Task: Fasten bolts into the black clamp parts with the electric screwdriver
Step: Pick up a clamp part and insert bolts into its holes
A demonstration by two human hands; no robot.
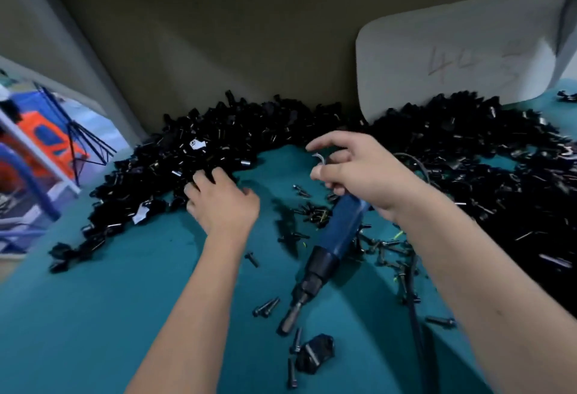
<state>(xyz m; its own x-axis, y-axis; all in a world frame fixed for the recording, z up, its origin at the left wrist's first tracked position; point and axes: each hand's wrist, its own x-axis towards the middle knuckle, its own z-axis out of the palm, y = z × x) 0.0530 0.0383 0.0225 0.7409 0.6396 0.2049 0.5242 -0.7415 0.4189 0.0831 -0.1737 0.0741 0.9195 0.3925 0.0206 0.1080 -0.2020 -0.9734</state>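
A big heap of black clamp parts (199, 156) curves along the back of the teal table (125, 300). My left hand (223, 203) reaches into the heap's near edge, fingertips buried among the parts. My right hand (356, 171) grips the upper end of the blue electric screwdriver (331, 250), whose bit points down and toward me. Its index finger is raised, and a small metal hook shows between the fingers. Loose black bolts (267, 306) lie scattered around the tool's tip. One black clamp part (315, 353) lies alone near the front.
A white board (452, 56) leans on the brown back wall. The screwdriver's black cable (415, 315) runs down the table's right side. More clamp parts (499, 175) are piled at the right. Blue and orange racks (40, 143) stand beyond the left edge.
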